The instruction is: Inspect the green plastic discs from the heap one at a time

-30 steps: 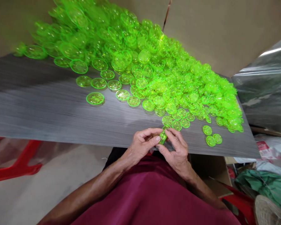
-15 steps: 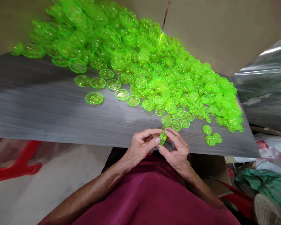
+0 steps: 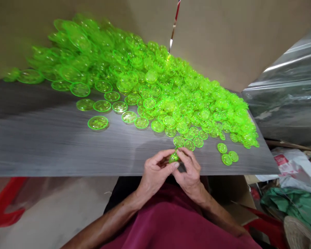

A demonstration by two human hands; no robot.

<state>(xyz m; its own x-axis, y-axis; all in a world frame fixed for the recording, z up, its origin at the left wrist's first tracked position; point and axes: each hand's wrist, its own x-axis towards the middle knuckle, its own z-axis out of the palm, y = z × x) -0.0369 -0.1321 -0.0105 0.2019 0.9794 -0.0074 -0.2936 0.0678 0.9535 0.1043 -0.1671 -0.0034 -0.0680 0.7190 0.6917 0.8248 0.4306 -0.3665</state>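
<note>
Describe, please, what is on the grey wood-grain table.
A large heap of translucent green round plastic pieces lies along the back of the grey wood-grain table, with three loose pieces grouped apart at the right. What lies beneath the heap cannot be seen.

The heaped green discs (image 3: 168, 103) and the handheld green piece (image 3: 173, 157) appear to be translucent plastic with a smooth, glossy finish, whereas the worktop (image 3: 54, 145) bears a matt, grey, wood-grain surface. The upright panels (image 3: 217, 38) look like smooth, matt brown cardboard, and the grey sheeting (image 3: 295, 93) at right is shiny and film-like. The maroon garment (image 3: 166, 224) is matt cloth; the red furniture (image 3: 5, 207) at left resembles smooth plastic.
</note>
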